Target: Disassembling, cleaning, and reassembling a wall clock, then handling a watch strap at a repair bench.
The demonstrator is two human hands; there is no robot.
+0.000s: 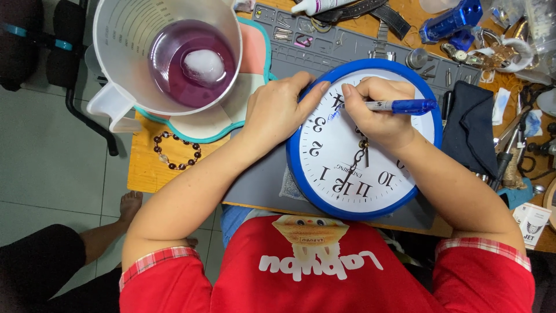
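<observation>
A round wall clock (347,174) with a blue rim and a white face lies flat on a grey mat in front of me, its numerals upside down from my side. My left hand (278,110) rests on the clock's left rim, fingers laid over the edge. My right hand (379,110) is over the upper part of the face and grips a blue pen (399,106), whose tip touches the face near the far numerals. The gold hands sit at the middle of the dial, partly hidden by my right hand.
A large white measuring jug (127,58) with purple liquid and a lump of ice stands at the upper left. A brown bead bracelet (176,150) lies on the wooden table edge. Tools, a blue device (452,23) and a dark cloth (472,122) crowd the right.
</observation>
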